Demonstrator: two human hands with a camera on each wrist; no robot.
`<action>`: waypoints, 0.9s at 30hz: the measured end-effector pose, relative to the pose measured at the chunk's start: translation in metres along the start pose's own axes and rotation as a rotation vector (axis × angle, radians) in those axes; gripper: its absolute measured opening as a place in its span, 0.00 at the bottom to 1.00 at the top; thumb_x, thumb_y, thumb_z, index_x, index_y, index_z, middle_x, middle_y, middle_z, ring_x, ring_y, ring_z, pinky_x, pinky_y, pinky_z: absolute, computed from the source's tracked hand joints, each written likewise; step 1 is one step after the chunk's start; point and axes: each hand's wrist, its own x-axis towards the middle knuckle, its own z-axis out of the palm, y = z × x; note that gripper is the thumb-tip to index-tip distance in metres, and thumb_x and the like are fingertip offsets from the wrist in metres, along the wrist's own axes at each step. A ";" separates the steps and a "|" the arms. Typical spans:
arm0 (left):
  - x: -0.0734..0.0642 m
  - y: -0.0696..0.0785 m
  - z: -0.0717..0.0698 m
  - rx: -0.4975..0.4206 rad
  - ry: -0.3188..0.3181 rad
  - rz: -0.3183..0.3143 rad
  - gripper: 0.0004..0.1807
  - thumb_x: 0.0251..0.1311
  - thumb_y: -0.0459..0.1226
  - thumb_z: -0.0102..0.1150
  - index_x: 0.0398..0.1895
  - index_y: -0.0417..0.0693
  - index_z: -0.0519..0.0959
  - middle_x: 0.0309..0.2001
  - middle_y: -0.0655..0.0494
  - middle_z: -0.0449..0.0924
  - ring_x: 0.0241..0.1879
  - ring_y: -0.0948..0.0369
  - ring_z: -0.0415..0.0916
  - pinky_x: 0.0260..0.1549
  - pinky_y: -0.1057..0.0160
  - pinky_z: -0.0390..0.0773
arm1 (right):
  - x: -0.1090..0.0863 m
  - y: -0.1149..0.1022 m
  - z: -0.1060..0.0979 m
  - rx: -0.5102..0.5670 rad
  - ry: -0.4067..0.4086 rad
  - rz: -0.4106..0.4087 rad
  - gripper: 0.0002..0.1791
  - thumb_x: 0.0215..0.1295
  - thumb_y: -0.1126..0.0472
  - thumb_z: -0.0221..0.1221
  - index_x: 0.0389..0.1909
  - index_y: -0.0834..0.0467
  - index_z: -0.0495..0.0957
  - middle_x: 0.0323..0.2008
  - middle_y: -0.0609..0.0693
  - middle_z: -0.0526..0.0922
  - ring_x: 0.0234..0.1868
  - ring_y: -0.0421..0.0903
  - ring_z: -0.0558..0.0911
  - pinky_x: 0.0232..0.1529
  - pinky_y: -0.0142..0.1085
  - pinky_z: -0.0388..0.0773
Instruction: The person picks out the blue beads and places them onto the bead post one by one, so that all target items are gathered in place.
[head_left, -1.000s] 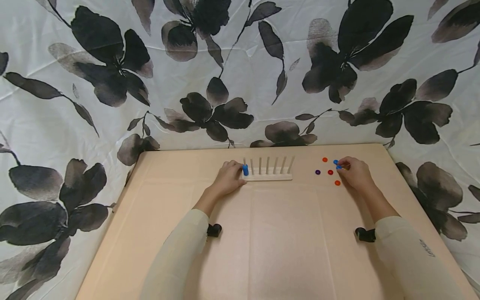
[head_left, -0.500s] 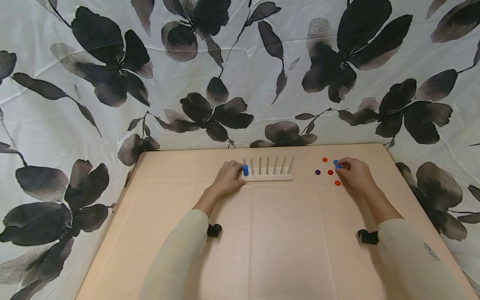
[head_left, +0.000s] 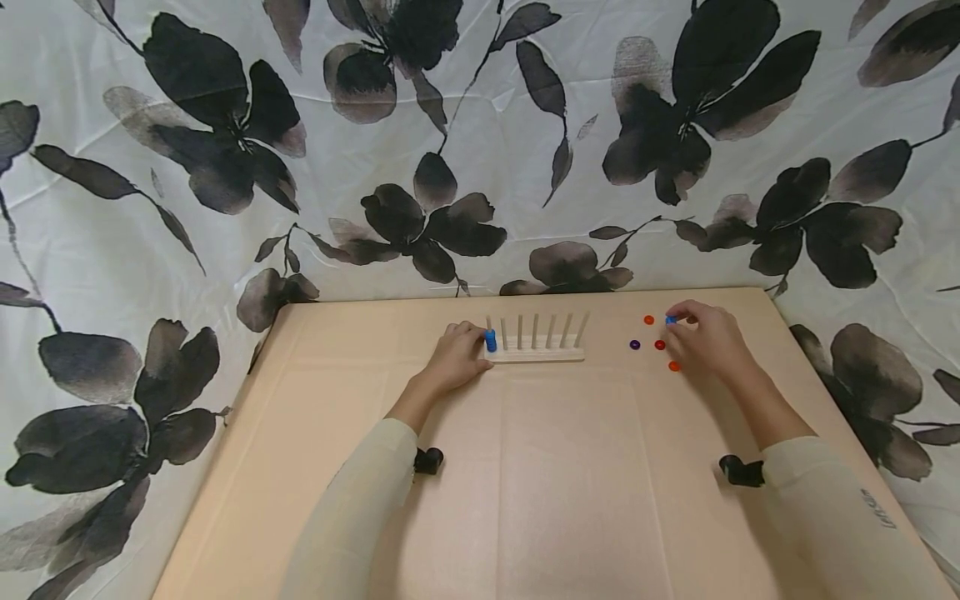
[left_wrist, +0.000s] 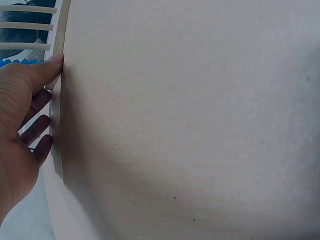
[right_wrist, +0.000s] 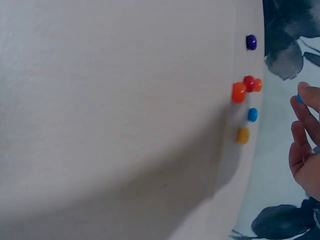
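Observation:
My left hand grips the left end of a wooden peg rack, a row of upright pegs on a pale base. In the left wrist view the thumb lies on the base's edge. Blue beads are stacked on the leftmost peg, right by that hand. Over at the right, my right hand pinches a small blue bead between thumb and finger. Another blue bead lies on the table close to it, beside a yellow bead.
Left of my right hand lie a purple bead, a red bead and orange beads, one farther back and one nearer me. The pale table ends at a floral cloth behind.
My right hand has moved slightly away from me with the pinched blue bead, now overlapping the other blue bead's place in the head view. The left hand and rack stay put.

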 end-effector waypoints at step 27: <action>0.004 -0.002 -0.007 -0.014 -0.015 0.020 0.34 0.63 0.46 0.72 0.69 0.42 0.75 0.63 0.48 0.75 0.63 0.49 0.68 0.67 0.50 0.68 | 0.028 -0.103 0.006 0.052 0.080 -0.257 0.10 0.67 0.63 0.68 0.47 0.61 0.84 0.43 0.59 0.87 0.49 0.59 0.80 0.50 0.54 0.74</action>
